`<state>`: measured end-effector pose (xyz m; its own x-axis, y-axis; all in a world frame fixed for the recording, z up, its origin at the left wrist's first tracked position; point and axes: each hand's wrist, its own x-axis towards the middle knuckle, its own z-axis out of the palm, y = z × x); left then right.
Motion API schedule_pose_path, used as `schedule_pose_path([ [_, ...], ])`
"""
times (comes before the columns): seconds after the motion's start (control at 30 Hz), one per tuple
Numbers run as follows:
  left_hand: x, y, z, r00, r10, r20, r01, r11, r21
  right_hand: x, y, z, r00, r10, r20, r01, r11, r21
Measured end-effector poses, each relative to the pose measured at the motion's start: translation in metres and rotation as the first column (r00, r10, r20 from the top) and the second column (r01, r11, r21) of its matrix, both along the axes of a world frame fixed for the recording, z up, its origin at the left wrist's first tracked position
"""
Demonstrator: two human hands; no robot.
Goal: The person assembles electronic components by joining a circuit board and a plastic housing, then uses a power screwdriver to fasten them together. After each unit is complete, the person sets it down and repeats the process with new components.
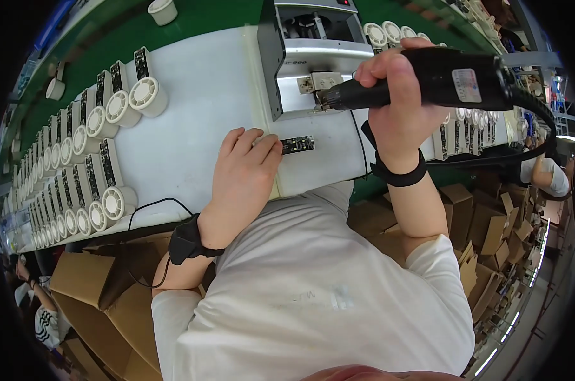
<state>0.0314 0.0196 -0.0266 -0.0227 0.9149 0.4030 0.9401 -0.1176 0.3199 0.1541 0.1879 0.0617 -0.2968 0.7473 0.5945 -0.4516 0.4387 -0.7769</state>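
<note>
From my remote seat I see a pale rectangular label (pixel 466 86) on the black body of the power screwdriver (pixel 430 75); its print is too small for me to make out. Dark characters run across the face of the silver machine (pixel 325 52), and a small red display (pixel 343 2) glows on its top. Faint, worn print shows on the chest of the white shirt (pixel 319 254).

The circuit board (pixel 298 145) lies on the white work surface (pixel 198 82) in front of the machine, its long side running left to right. It is narrow and dark, dotted with small light components; its left end is hidden by the left hand (pixel 246 168). Those fingers are slightly parted and curl down at that end; I cannot tell whether they pinch it or just rest there.

The right hand (pixel 407 117) has its fingers wrapped around the screwdriver, whose tip points left, at the machine's front. Whether it touches, I cannot tell. White round-headed units (pixel 149 96) with dark boards stand in rows to the left.
</note>
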Motion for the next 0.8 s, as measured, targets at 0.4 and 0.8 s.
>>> schedule_pose_path([
  [0.4,-0.008,0.002,-0.003,0.999,-0.031,0.018,0.031,1.000,0.004,0.017,-0.010,-0.002,0.985,0.132,0.109,-0.118,0.985,-0.125],
  [0.8,-0.008,0.003,0.002,0.999,-0.023,-0.022,0.023,1.000,-0.009,0.007,0.003,0.002,0.996,0.082,0.044,-0.080,0.996,-0.039],
])
